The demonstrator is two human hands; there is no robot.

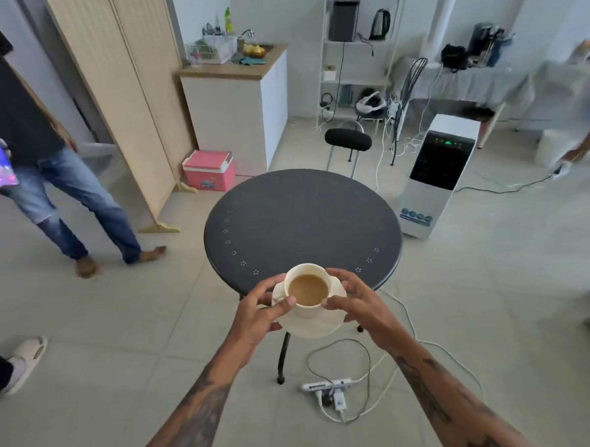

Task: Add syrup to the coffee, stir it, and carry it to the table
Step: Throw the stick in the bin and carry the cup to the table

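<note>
A white cup [308, 309] of milky brown coffee stands on a white saucer [314, 326]. Both are held in the air at the near edge of a round dark metal table [300, 219]. My left hand [260, 310] grips the saucer's left rim, thumb resting against the cup. On the other side, my right hand [354, 300] holds the saucer's right rim with its fingers curled beside the cup. No syrup or spoon is in view.
A power strip [329, 387] with cables lies on the tiled floor under the table. A person in jeans [70, 197] stands at the left. A black chair [348, 140], a white air cooler [434, 175] and a pink cooler box [208, 169] stand beyond the table.
</note>
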